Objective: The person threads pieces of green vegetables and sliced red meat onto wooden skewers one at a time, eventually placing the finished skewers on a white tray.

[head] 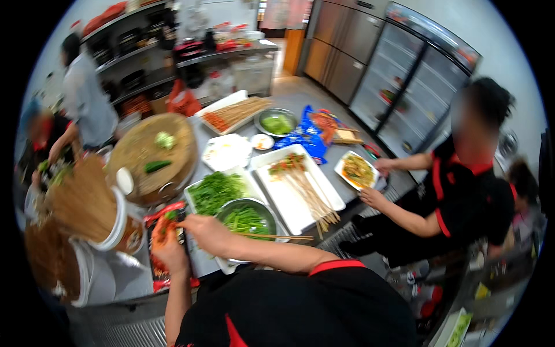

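My left hand [169, 247] holds a piece of reddish and green food [170, 220] above a red and black packet [156, 269]. My right hand [206, 234] reaches across to that food, closed on thin wooden skewers [277, 237] that point back to the right under the forearm. Leafy greens [217, 191] lie in a white tray beside a steel bowl of cut green stalks [247, 221]. Filled skewers [299, 182] rest in a second white tray [277, 208], their bare sticks over its near edge.
A round wooden chopping block [130, 147] bears a green pepper [157, 166] and a pale green vegetable piece [164, 140]. Buckets of bare skewers [82, 199] stand at the left. At the right, a co-worker [455, 186] holds a plate of food [357, 170]. Blue packaging [305, 139] lies farther back.
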### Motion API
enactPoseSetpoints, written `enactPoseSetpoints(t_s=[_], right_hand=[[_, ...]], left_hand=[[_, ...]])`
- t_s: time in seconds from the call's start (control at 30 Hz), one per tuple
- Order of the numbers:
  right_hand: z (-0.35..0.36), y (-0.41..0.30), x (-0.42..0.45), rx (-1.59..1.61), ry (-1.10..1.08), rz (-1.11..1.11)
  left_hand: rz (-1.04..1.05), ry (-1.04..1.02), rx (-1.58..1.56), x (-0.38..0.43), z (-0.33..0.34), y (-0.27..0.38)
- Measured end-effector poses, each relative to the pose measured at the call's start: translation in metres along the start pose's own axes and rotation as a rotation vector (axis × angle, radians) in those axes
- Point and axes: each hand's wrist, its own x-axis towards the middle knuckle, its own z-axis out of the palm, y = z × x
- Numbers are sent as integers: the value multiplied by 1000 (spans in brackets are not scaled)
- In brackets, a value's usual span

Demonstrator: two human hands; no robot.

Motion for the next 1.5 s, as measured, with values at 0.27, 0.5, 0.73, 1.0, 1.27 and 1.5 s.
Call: enactPoseSetpoints(t_s=[0.27, 0.5, 0.73, 1.0, 1.27, 1.5], right_hand=[[11, -4, 0, 65, 153, 164], [33, 9, 0, 132, 248, 260], [13, 18, -11, 645, -221, 653], [29, 0, -20, 512, 22, 738], [44, -16, 0, 823, -70, 886], [50, -24, -8, 1049, -26, 943]], left_hand=[[82, -83, 152, 1, 6, 7], [151, -153, 333, 7, 1, 7], [127, -113, 195, 18, -21, 6], [82, -119, 145, 18, -27, 2], [123, -188, 111, 33, -48, 14], [1, -284, -52, 34, -61, 8]])
